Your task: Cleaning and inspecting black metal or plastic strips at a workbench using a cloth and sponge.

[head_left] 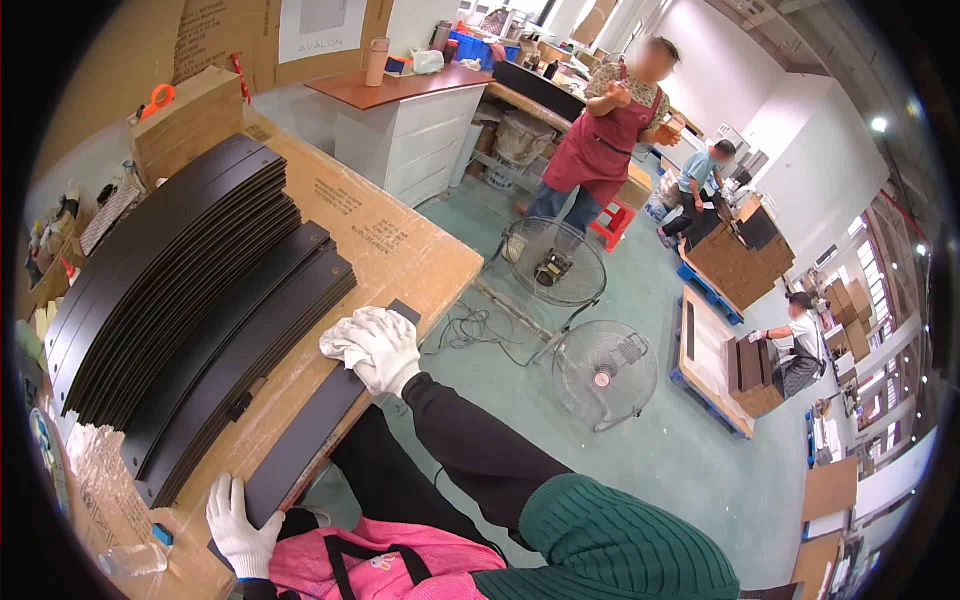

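Observation:
A long, narrow dark panel (312,428) lies along the near edge of the cardboard-covered table. My left hand (240,528), in a white glove, grips across its near end, fingers at one edge and thumb at the other. Toward the panel's far end, my right hand (388,352), also white-gloved, presses a bunched white cloth (345,338) onto the surface. Beyond the panel sit two stacks of dark curved boards: a taller stack (165,255) at the left and a lower stack (250,340) nearer to me.
An orange tape roll (159,98) rests on a cardboard box (195,118) at the table's back. A clear plastic item (133,560) lies at the near left corner. Two floor fans (604,372) stand right of the table. A co-worker in a red apron (612,150) stands beyond them; other people work farther right.

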`<action>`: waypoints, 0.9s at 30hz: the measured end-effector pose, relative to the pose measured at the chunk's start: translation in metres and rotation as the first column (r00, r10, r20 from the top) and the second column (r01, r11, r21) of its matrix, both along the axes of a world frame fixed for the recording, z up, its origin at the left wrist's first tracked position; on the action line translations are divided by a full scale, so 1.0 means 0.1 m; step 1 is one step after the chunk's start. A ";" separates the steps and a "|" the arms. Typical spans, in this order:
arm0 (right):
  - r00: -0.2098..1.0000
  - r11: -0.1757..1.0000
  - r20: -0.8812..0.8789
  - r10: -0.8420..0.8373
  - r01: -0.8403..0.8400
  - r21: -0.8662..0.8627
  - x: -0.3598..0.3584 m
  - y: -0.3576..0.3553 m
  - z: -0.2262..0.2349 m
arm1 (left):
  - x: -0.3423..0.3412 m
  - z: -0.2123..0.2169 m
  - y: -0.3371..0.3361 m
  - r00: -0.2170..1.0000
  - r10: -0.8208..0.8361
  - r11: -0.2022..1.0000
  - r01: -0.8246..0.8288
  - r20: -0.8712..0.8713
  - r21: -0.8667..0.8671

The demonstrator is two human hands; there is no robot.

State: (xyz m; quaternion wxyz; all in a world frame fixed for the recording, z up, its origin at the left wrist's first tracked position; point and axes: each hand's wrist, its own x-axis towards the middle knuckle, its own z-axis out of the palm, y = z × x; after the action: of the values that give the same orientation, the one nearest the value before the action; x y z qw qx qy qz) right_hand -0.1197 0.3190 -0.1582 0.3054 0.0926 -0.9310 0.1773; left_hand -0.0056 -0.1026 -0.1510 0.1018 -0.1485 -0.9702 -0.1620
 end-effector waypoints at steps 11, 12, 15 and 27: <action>1.000 1.000 0.012 -0.006 0.006 0.002 0.00 0.00 -0.01 | 0.01 -0.01 -0.01 1.000 -0.002 1.000 0.002 -0.011 -0.011; 1.000 1.000 0.012 -0.007 0.007 0.002 0.00 0.00 -0.01 | 0.00 -0.01 0.00 1.000 -0.003 1.000 0.003 -0.010 -0.005; 1.000 1.000 0.028 -0.003 0.003 0.004 -0.01 0.01 -0.02 | 0.00 -0.03 0.00 1.000 -0.005 1.000 0.005 -0.016 0.006; 0.999 1.000 0.033 -0.018 0.018 0.012 -0.02 0.00 -0.05 | 0.01 -0.04 -0.02 1.000 -0.002 1.000 0.003 -0.027 0.017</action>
State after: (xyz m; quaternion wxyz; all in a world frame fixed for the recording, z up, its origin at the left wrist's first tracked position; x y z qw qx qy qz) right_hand -0.1214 0.3189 -0.1635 0.2910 0.0831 -0.9377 0.1706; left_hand -0.0045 -0.1049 -0.1551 0.1158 -0.1509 -0.9672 -0.1686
